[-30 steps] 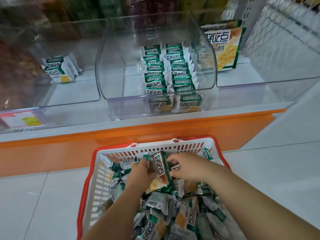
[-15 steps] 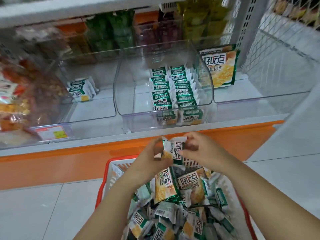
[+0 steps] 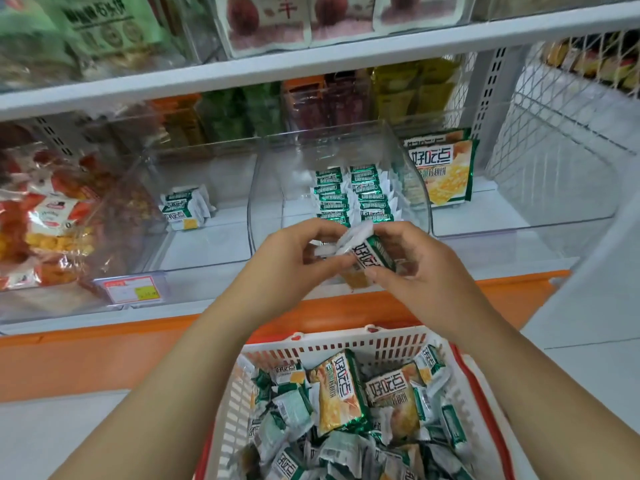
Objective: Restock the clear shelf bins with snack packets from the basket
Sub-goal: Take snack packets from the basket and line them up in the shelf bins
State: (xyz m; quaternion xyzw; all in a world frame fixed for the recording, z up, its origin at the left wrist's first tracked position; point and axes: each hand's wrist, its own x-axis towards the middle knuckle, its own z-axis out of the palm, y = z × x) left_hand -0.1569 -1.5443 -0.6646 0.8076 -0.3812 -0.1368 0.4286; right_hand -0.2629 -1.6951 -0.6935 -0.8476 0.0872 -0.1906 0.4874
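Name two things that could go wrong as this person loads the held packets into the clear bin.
The left hand and right hand hold several small green-and-white snack packets between them; one might slip out, missing the white-and-red plastic basket. Dropping them into the clear plastic middle bin could topple its two neat packet rows.

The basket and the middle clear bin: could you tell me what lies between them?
In the head view, the orange shelf base, with the left hand and right hand gripping snack packets.

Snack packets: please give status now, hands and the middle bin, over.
Hands: left hand and right hand both pinch packets. Packets held at middle bin front, basket below. Nothing seen blocking the bin.
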